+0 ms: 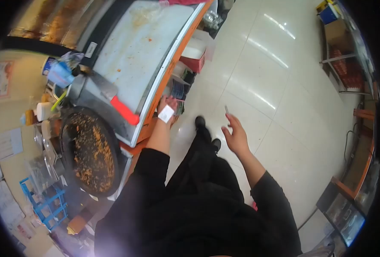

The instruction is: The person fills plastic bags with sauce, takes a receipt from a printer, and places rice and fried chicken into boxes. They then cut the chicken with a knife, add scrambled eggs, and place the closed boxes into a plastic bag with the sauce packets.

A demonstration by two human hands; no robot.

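Note:
My left hand (169, 103) is at the counter's right edge, by the shelves below it, fingers loosely apart. A white square slip with a grey mark (166, 114) overlies the heel of that hand and the wrist. Over the floor, my right hand (235, 136) has its thumb away from the index finger. A short, thin, pale stick (226, 110) juts from its fingertips; its kind is too small to make out. On the counter (128, 55), left of my left hand, lies a broad-bladed knife with a red handle (125, 110).
A round dark pan (90, 152) with browned crumbs stands at the left. Behind it are a blue plastic rack (44, 203) and a light-blue bag (61, 73). Shelves under the counter hold a red box (194, 63). Pale tiled floor (280, 115) stretches right toward another shelf (342, 64).

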